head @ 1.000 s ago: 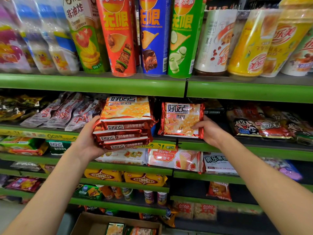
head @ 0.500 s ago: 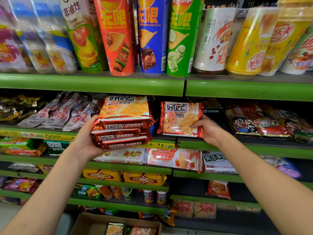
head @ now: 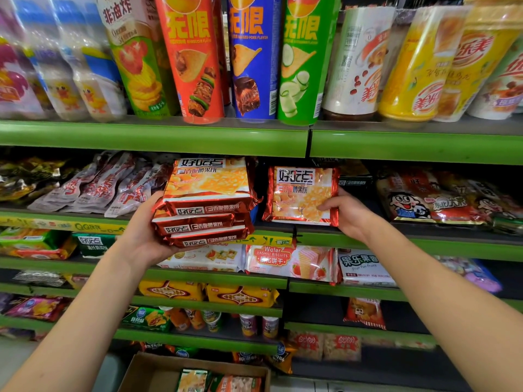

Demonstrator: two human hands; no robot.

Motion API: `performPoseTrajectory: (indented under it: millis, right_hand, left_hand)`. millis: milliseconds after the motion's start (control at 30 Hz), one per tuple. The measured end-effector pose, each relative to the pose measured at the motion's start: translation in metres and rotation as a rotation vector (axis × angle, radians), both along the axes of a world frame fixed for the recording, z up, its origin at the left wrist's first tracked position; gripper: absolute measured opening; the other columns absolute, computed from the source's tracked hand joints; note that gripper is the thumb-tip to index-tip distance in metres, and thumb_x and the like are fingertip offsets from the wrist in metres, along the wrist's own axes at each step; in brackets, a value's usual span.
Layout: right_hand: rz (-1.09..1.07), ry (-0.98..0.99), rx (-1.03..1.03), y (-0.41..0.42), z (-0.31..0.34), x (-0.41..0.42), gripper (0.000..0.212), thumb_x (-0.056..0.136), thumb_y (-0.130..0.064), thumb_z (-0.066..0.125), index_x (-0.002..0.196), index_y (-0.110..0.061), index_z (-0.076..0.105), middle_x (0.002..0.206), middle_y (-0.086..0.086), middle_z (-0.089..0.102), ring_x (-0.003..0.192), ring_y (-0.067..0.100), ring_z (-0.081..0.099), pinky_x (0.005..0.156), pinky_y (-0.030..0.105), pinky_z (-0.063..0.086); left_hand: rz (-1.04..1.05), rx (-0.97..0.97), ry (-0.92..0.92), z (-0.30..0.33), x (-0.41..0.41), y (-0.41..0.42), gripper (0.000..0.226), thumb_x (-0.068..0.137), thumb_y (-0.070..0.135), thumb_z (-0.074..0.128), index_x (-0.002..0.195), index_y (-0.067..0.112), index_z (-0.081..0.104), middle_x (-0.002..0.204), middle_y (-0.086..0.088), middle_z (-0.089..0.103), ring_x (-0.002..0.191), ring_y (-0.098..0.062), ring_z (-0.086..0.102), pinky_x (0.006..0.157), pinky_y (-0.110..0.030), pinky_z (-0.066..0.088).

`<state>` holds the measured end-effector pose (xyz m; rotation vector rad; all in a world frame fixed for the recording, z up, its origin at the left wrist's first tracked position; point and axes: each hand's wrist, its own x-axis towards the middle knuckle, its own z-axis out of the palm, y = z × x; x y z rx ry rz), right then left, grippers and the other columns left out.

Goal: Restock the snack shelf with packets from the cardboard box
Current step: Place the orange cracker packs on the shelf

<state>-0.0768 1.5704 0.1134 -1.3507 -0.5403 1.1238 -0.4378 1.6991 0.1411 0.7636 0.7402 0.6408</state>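
Observation:
My left hand (head: 141,230) grips a stack of three red-and-orange cracker packets (head: 206,202), held just in front of the second green shelf (head: 368,239). My right hand (head: 349,213) pinches the lower right corner of a single matching cracker packet (head: 301,193), which stands upright on that shelf, facing me. The cardboard box (head: 150,372) sits on the floor below, open, with a few more packets (head: 218,383) showing inside.
Tall chip tubes (head: 254,58) and drink cups (head: 410,66) line the top shelf. Silver-red snack bags (head: 93,185) lie left of the stack and cartoon-face bags (head: 418,205) to the right. Wafer packs (head: 288,261) fill the shelf below.
The single packet in my right hand has shifted slightly left and stands a little more upright on the shelf. My left hand with the stack has barely moved.

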Motion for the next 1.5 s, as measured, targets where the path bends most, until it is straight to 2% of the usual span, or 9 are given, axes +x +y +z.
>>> performPoseTrajectory:
  millis: [233,433,633,733,833,967,1333,1433,1500]
  right_hand:
    - [0.005,-0.004,-0.006,0.0007,-0.0015,0.0015,0.051,0.079,0.018,0.057,0.119,-0.015,0.058,0.098,0.009,0.078,0.089,0.026,0.076,0.064,0.033,0.06]
    - [-0.002,-0.021,-0.033,0.0012,-0.0029,0.0023,0.052,0.077,0.015,0.059,0.124,-0.007,0.056,0.116,0.018,0.07,0.102,0.034,0.071,0.083,0.043,0.057]
    - [-0.004,-0.02,-0.037,0.0003,-0.0026,0.0023,0.043,0.079,0.016,0.058,0.114,-0.009,0.059,0.106,0.015,0.074,0.09,0.028,0.075,0.068,0.036,0.06]
    - [-0.005,-0.024,-0.042,-0.001,-0.0007,0.0011,0.04,0.08,0.016,0.058,0.111,-0.009,0.058,0.094,0.011,0.076,0.081,0.024,0.076,0.059,0.031,0.059]
    - [-0.007,-0.011,-0.037,-0.001,0.0,0.001,0.042,0.081,0.016,0.057,0.115,-0.009,0.058,0.1,0.012,0.075,0.084,0.025,0.076,0.06,0.032,0.059]
    - [-0.009,0.003,-0.037,-0.0015,0.0011,0.0007,0.042,0.082,0.015,0.057,0.116,-0.009,0.058,0.087,0.006,0.078,0.08,0.022,0.076,0.056,0.028,0.059]
    - [-0.008,0.017,-0.031,-0.0026,0.0029,-0.0009,0.046,0.08,0.014,0.059,0.119,-0.01,0.059,0.094,0.008,0.078,0.088,0.025,0.076,0.06,0.031,0.06]
    - [-0.018,0.013,-0.03,-0.0026,0.0034,-0.0012,0.044,0.081,0.015,0.059,0.118,-0.01,0.06,0.097,0.009,0.077,0.088,0.024,0.076,0.06,0.03,0.06]
    - [-0.016,0.007,-0.032,-0.0023,0.0022,-0.0005,0.042,0.082,0.015,0.058,0.115,-0.011,0.061,0.101,0.01,0.076,0.091,0.026,0.075,0.066,0.032,0.059]
  left_hand:
    - [0.0,-0.001,-0.001,0.0011,-0.0002,-0.0011,0.047,0.055,0.049,0.081,0.091,0.018,0.082,0.111,-0.015,0.075,0.096,-0.038,0.073,0.076,-0.06,0.057]
    - [-0.001,0.003,0.0,0.0019,-0.0007,-0.0013,0.045,0.055,0.049,0.081,0.088,0.018,0.082,0.11,-0.015,0.075,0.095,-0.038,0.073,0.074,-0.059,0.057]
    - [0.002,-0.003,0.007,0.0024,-0.0004,-0.0025,0.047,0.053,0.049,0.082,0.089,0.019,0.083,0.109,-0.014,0.076,0.094,-0.038,0.073,0.074,-0.06,0.057]
    - [-0.005,-0.008,0.008,0.0029,-0.0012,-0.0026,0.06,0.042,0.047,0.091,0.094,0.019,0.082,0.113,-0.015,0.074,0.097,-0.039,0.072,0.079,-0.062,0.055]
    - [-0.007,-0.009,0.01,0.0032,-0.0013,-0.0022,0.074,0.026,0.045,0.097,0.094,0.019,0.082,0.113,-0.015,0.074,0.098,-0.04,0.072,0.079,-0.064,0.055]
    - [-0.016,-0.01,0.007,0.0046,0.0,-0.0019,0.078,0.019,0.043,0.098,0.091,0.02,0.082,0.11,-0.015,0.075,0.095,-0.04,0.073,0.077,-0.063,0.055]
    - [-0.016,-0.003,0.006,0.0025,-0.0014,-0.0011,0.077,0.021,0.044,0.098,0.093,0.02,0.082,0.111,-0.015,0.075,0.095,-0.04,0.073,0.078,-0.063,0.055]
    - [-0.025,0.004,0.008,0.0023,-0.0011,-0.0008,0.074,0.029,0.046,0.095,0.097,0.021,0.081,0.114,-0.016,0.074,0.097,-0.041,0.072,0.079,-0.064,0.054]
    - [-0.028,0.005,0.01,0.0021,-0.0009,-0.0014,0.073,0.029,0.046,0.095,0.095,0.02,0.082,0.113,-0.016,0.074,0.097,-0.041,0.072,0.079,-0.064,0.054]
